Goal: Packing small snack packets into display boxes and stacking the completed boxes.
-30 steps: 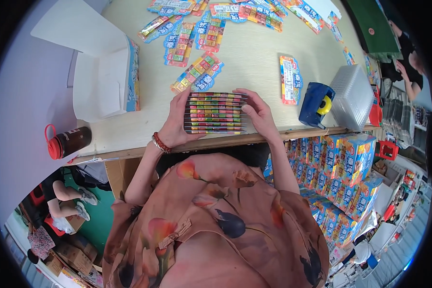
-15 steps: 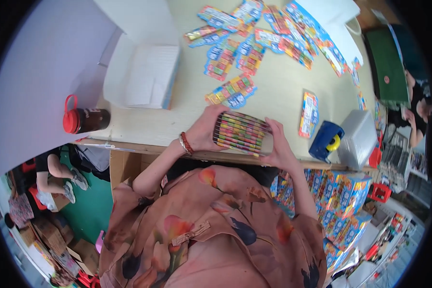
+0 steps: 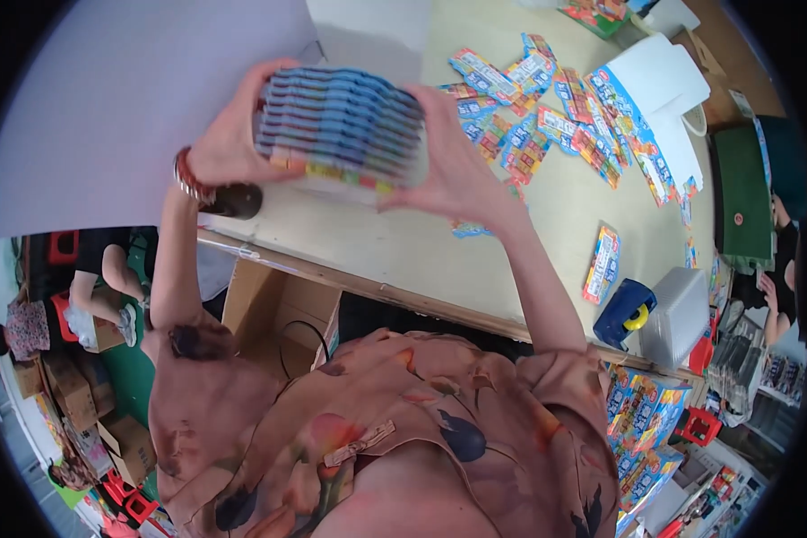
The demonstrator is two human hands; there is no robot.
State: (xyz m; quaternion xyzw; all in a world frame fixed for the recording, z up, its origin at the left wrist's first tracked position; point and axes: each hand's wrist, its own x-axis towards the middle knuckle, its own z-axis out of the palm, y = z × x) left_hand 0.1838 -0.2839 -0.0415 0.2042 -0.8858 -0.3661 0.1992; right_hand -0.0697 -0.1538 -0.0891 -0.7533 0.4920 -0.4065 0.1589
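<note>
My left hand (image 3: 229, 139) and my right hand (image 3: 462, 175) grip opposite ends of a stack of flat carded packs (image 3: 341, 121). The packs stand pressed together in a row, blue edges facing me and a red-yellow front showing along the bottom. I hold the stack raised at the left part of the table, in front of the white open box (image 3: 372, 36), which it mostly hides. Whether the stack touches the box, I cannot tell. Beyond my right hand, several loose packs (image 3: 526, 148) lie scattered on the table (image 3: 386, 251), and a single pack (image 3: 603, 263) lies apart at the right.
A blue tape dispenser (image 3: 625, 314) and a see-through plastic container (image 3: 677, 314) stand near the right front edge. A dark bottle (image 3: 235, 201) is partly behind my left wrist. An open cardboard box (image 3: 273, 314) sits below the table edge; stacked printed boxes (image 3: 646, 408) stand lower right.
Both hands have carried the stack up and left from the table's front edge toward the white box. The stack has tipped so that its blue edges show. The view has shifted left.
</note>
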